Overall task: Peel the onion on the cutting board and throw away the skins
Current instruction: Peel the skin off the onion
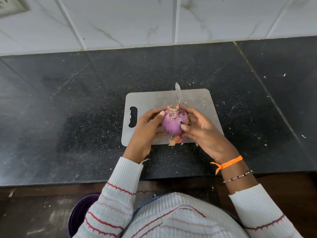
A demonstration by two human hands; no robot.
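Note:
A purple onion (173,122), mostly bare of dry skin, is held just above the grey cutting board (151,100). My left hand (145,131) cups its left side with the thumb on top. My right hand (202,129) grips its right side, thumb pressed on the front. Bits of papery skin (171,107) cling at the onion's top. A clump of peeled skins (175,140) lies on the board's near edge under the onion. A knife blade (177,91) pokes out beyond the onion, its handle hidden.
The board lies on a black speckled counter (68,117) dotted with crumbs, backed by a white tiled wall (120,23). A purple bin (78,213) stands on the floor at lower left, partly behind my sleeve.

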